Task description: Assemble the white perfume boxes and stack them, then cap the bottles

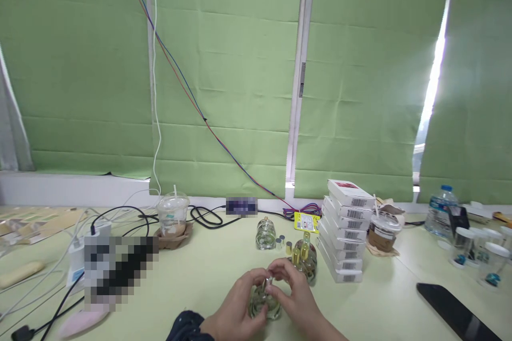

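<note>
A small clear glass bottle (pixel 273 311) stands on the table between my two hands, partly covered by my fingers. My left hand (pixel 242 303) wraps round its left side, fingers curled up to the neck. At the bottle's top, the thumb and fingers of my right hand (pixel 296 294) pinch in close; any small part between them is too hidden to name. Beyond my hands is a second glass bottle (pixel 265 235) with an ornate top. Small yellow-gold vials (pixel 304 250) stand by a rounded brownish bottle (pixel 311 265), near a gold cap (pixel 288 248) and small silvery caps (pixel 279 244).
White boxes (pixel 347 234) are stacked to the right, beside a lidded cup (pixel 383 232). Farther right are a black phone (pixel 456 310), lidded jars (pixel 492 266) and a water bottle (pixel 441 212). Leftward are a plastic cup (pixel 173 216), cables and a power strip (pixel 78 258).
</note>
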`<state>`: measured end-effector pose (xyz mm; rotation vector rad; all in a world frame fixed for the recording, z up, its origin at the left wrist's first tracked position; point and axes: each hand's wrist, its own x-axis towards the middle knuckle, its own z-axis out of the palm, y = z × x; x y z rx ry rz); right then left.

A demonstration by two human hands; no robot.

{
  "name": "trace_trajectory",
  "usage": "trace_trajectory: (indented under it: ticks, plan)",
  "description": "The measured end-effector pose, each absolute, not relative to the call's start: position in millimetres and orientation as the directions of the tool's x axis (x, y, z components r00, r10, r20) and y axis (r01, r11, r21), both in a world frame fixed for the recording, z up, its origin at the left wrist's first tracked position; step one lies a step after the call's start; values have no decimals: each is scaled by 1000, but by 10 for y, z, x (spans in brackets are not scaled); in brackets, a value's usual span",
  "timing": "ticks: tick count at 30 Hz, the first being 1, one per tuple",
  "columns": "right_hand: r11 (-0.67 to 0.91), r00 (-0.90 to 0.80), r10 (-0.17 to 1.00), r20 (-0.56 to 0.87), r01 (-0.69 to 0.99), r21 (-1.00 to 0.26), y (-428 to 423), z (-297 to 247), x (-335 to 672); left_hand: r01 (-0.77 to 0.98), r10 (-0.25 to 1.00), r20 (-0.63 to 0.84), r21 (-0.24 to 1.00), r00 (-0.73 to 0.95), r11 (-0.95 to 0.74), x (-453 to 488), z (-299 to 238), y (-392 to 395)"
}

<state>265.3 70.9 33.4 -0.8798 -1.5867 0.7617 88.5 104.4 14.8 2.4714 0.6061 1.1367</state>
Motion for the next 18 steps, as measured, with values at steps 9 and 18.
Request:
trace_trajectory:
  ticks: [9, 18]
  plan:
    - [561, -150, 827, 542, 280, -779, 685, 363, 2677, 190, 526, 607, 530, 596, -826, 893, 150, 1042]
    - [573, -177, 818, 548, 333, -749, 685, 373, 2689, 175, 539, 616, 551, 575, -816, 906, 159, 1034]
